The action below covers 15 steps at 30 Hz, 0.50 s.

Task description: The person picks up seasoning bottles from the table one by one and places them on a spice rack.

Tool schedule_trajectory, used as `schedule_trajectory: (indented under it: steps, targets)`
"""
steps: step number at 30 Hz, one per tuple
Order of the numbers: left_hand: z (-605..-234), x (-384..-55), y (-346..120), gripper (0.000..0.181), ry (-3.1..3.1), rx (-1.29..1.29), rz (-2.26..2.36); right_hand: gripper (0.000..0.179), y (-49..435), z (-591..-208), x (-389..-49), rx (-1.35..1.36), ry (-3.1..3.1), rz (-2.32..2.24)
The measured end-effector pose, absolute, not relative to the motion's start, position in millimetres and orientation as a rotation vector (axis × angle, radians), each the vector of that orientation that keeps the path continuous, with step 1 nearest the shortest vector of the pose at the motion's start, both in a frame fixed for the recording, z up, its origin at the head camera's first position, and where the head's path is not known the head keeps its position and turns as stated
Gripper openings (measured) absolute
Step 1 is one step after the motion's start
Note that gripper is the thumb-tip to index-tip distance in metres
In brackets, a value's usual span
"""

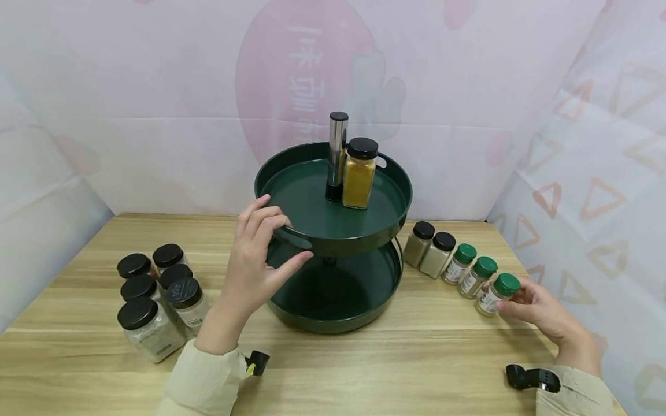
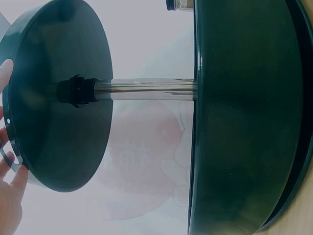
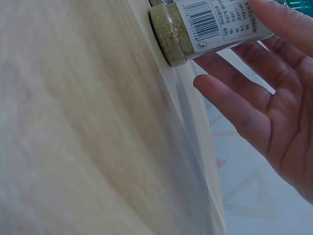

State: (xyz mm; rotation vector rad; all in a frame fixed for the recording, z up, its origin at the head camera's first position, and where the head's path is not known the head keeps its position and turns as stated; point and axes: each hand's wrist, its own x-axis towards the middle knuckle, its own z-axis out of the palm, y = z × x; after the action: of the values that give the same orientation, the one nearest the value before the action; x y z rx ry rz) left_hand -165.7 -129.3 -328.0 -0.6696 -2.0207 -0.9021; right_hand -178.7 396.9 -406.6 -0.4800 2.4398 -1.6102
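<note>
A two-tier dark green turntable tray (image 1: 338, 326) stands mid-table. At the near left of its upper tier, my left hand (image 1: 255, 260) holds the rim by the handle cutout, fingers above and thumb lower. The left wrist view shows that hand (image 2: 10, 196) at the upper tier's edge. With thumb and fingers, my right hand (image 1: 541, 309) grips a green-capped spice jar (image 1: 490, 301), the nearest in the right-hand row. In the right wrist view, the thumb crosses the label of this jar (image 3: 195, 29), which contains greenish-tan powder. A black-lidded jar of yellow powder (image 1: 359, 179) sits on the upper tier beside the metal post.
Along the right stand two more green-capped jars (image 1: 470, 283) and two black-lidded jars (image 1: 437, 257). Several black-lidded jars (image 1: 156, 332) cluster at the left. A printed cloth backdrop (image 1: 182, 115) rises behind the wooden table (image 1: 364, 370).
</note>
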Motion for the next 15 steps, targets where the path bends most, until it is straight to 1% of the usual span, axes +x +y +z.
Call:
schedule_trajectory:
  steps: [7, 15]
  targets:
    - [-328.9, -165.4, -129.6, 0.060, -2.010, -0.678, -0.906, 0.040, 397.4, -407.3, -177.9, -0.429, 2.475, -1.628]
    - [-328.7, -165.7, -128.9, 0.061, -2.001, -0.680, -0.902, 0.035, 396.2, -405.1, -179.4, -0.455, 2.503, -1.656]
